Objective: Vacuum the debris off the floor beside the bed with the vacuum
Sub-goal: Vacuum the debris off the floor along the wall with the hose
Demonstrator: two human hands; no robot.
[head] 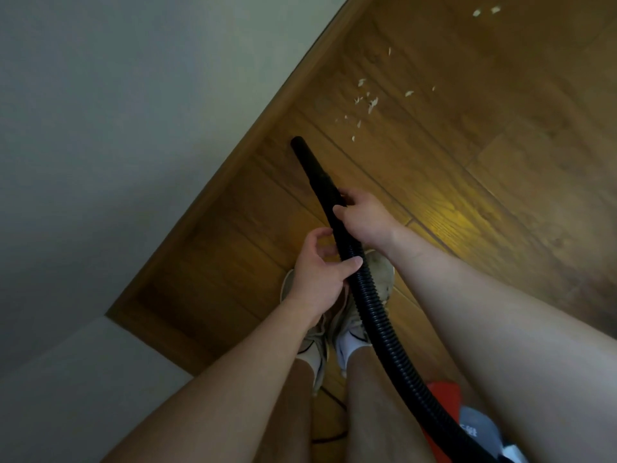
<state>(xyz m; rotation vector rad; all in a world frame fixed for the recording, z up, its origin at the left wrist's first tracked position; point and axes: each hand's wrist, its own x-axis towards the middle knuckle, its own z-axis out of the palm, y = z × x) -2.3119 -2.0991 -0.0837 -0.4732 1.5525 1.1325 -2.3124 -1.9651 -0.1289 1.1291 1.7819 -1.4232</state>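
Note:
A black vacuum hose runs up from the red vacuum body at the bottom right to a smooth black nozzle. The nozzle tip hovers over the wooden floor, short of the debris. My right hand grips the nozzle's rear end. My left hand holds the ribbed hose just below it, thumb over the top. Small pale debris flakes lie scattered on the floor beyond the tip. More bits lie near the top edge.
A white wall with a wooden skirting board runs diagonally along the left. My two feet in pale sneakers stand under the hose. A thin cable lies on the floor between my legs.

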